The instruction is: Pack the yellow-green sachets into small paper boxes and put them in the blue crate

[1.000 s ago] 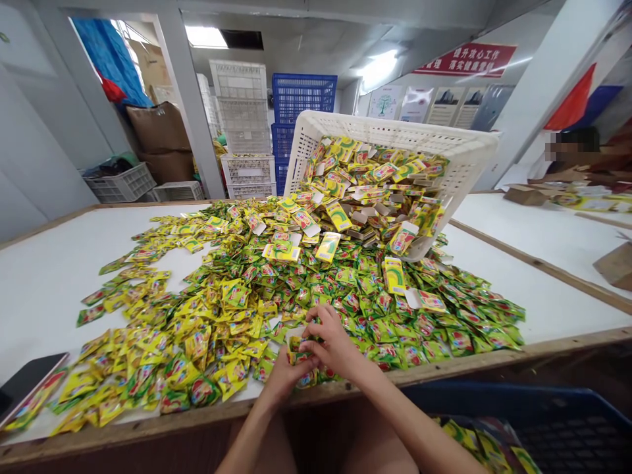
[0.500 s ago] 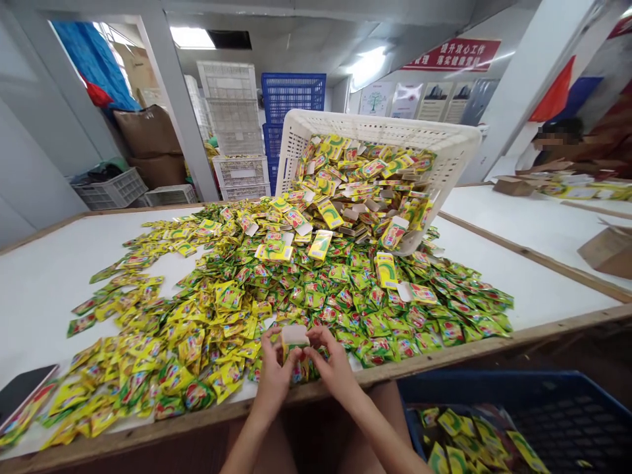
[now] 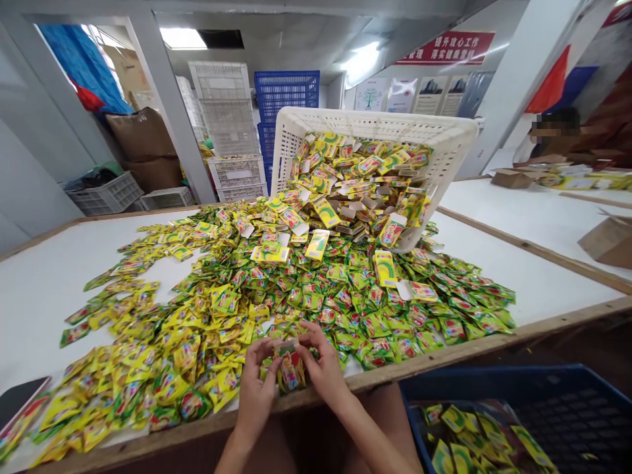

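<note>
At the table's front edge, my left hand (image 3: pixel 258 380) and my right hand (image 3: pixel 322 363) hold a small printed carton (image 3: pixel 291 372) between them. Its face carries a red and green picture, and its upper end is partly covered by my fingers. The left thumb presses on the face while the right fingers curl over the top edge. Around the hands lie many foil sachets, yellow ones (image 3: pixel 182 355) to the left and green ones (image 3: pixel 380 326) to the right. Loose yellow cartons (image 3: pixel 384 268) with open flaps rest on the sachets.
A tilted white basket (image 3: pixel 457 155) spills more cartons onto the white table (image 3: pixel 29 289). Below the table edge on the right, a blue crate (image 3: pixel 498 382) holds yellow cartons. A dark phone-like object (image 3: pixel 20 401) lies at left. Another person (image 3: pixel 555 135) is at the far right.
The carton's pale top flap, upright before, is now folded down under my fingers. Both hands have moved slightly down, and the carton's printed face shows more.
</note>
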`<state>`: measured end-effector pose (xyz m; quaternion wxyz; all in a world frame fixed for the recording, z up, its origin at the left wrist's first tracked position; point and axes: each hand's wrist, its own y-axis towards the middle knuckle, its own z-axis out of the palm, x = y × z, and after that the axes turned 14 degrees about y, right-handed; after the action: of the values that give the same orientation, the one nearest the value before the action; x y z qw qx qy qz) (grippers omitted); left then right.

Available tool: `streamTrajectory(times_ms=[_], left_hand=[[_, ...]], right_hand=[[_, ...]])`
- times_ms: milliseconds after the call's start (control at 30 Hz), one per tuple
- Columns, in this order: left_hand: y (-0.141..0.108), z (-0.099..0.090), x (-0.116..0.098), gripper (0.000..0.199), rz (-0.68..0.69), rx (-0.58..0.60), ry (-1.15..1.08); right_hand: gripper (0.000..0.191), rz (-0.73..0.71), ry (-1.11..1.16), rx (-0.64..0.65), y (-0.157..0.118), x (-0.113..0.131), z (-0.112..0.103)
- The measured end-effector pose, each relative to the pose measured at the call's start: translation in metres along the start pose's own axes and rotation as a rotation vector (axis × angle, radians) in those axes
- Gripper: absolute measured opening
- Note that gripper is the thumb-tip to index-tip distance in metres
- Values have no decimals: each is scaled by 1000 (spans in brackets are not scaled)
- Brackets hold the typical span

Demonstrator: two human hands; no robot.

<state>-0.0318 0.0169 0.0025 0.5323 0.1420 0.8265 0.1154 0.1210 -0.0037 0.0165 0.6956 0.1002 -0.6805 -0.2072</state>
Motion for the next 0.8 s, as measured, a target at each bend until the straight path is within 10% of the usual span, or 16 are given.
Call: streamTrajectory(times_ms=[167, 800], left_hand=[[1, -10, -17, 12, 139, 120, 96], [11, -1, -31, 13, -3, 98, 71]], right_hand=[[13, -61, -50, 124, -2, 9, -6], [12, -31, -258, 122, 7, 17, -8]])
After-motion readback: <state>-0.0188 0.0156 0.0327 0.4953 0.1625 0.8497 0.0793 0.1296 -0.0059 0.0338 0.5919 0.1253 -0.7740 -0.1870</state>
